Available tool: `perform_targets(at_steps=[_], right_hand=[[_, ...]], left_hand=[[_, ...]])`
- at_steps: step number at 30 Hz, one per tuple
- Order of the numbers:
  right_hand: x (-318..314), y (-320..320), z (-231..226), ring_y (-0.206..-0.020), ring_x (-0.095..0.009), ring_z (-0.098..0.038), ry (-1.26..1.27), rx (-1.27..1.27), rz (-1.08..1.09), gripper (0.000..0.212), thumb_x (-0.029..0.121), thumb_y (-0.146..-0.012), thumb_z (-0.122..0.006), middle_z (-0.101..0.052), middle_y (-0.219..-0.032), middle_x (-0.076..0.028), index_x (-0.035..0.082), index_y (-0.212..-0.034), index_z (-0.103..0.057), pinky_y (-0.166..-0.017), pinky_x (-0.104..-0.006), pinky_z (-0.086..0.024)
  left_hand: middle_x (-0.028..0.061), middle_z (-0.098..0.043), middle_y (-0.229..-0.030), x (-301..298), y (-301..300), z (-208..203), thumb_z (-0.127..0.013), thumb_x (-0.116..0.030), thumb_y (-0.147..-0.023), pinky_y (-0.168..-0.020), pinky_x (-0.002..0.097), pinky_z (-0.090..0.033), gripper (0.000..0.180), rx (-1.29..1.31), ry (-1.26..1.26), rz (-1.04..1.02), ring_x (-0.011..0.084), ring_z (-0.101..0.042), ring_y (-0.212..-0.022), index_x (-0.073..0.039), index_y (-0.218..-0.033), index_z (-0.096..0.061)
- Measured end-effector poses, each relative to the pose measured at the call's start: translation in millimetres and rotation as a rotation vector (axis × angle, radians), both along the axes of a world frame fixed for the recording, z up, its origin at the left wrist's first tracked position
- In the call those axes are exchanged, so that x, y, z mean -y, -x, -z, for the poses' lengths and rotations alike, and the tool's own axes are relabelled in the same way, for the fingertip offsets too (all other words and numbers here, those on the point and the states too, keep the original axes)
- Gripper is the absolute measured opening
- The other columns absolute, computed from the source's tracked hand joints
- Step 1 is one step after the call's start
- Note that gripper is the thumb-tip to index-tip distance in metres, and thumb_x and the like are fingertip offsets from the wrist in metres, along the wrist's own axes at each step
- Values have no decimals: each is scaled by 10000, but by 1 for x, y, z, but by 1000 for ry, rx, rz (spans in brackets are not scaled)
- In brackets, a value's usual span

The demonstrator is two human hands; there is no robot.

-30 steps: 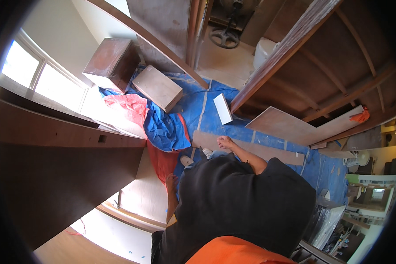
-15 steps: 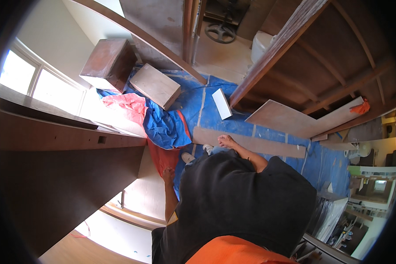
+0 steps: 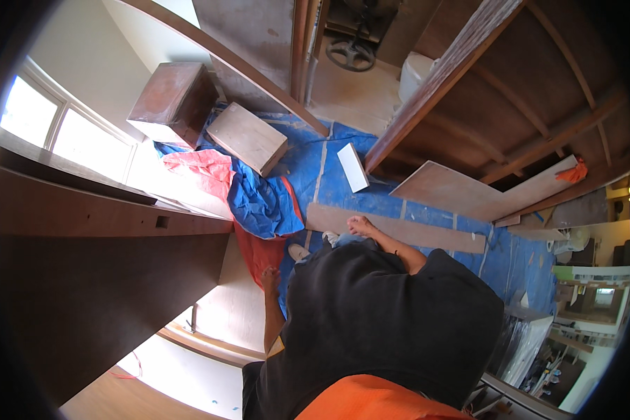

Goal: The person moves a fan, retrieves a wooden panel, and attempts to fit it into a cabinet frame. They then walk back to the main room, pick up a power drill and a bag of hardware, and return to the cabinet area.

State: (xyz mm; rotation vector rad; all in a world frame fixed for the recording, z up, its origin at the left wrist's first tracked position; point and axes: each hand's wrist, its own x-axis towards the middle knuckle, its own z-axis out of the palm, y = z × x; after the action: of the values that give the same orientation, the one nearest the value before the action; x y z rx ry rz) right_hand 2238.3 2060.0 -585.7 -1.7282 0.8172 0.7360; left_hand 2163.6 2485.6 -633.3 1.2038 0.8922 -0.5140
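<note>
My right hand (image 3: 359, 225) hangs in front of my body, above the long wooden board (image 3: 427, 232) on the floor. Its fingers are curled in, and whatever they hold, if anything, is hidden. Low at my left side is my left hand (image 3: 269, 275), its fingers loosely apart with nothing visible in them. Behind it in the view lies the red side of a crumpled tarp (image 3: 255, 248), whose blue side (image 3: 262, 203) is bunched up just ahead. My light shoes (image 3: 299, 252) stand on a blue floor covering (image 3: 315, 175).
A brown box-shaped cabinet (image 3: 171, 105) and a lighter wooden box (image 3: 247, 138) stand far left by the window. A white block-shaped piece (image 3: 352, 168) rests near a wooden frame (image 3: 441, 84). An L-shaped panel (image 3: 469, 189) leans at right. A dark cabinet panel (image 3: 98, 294) rises at left.
</note>
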Motion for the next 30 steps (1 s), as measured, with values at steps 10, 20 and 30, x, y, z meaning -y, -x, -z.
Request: perform_targets(at_steps=[10, 20, 30], right_hand=[[-6, -13, 6, -663, -125, -604, -55, 72, -26, 299, 271, -910, -604, -621, -857, -43, 79, -1140, -605, -512, -254, -478], [-11, -12, 3, -696, -136, -605, -43, 71, -36, 328, 295, -904, -615, -630, -882, -55, 71, -1143, -604, -585, -279, -508], [-11, -14, 14, -701, -153, -615, -26, 39, -15, 317, 241, -896, -613, -632, -881, -76, 43, -1144, -608, -616, -302, -539]], left_hand=[[40, -629, -1029, -5, -2, 2, -534, -309, -927, -727, 335, -496, 319, -17, 15, 62, 179, -632, -895, -115, -1171, -598], [43, -619, -979, -7, -14, -8, -544, -275, -923, -675, 299, -498, 332, 98, 40, 7, 170, -625, -847, -95, -1201, -570], [54, -602, -1026, -7, -16, -14, -533, -250, -931, -690, 329, -515, 364, 100, 9, 39, 182, -617, -870, -84, -1255, -525]])
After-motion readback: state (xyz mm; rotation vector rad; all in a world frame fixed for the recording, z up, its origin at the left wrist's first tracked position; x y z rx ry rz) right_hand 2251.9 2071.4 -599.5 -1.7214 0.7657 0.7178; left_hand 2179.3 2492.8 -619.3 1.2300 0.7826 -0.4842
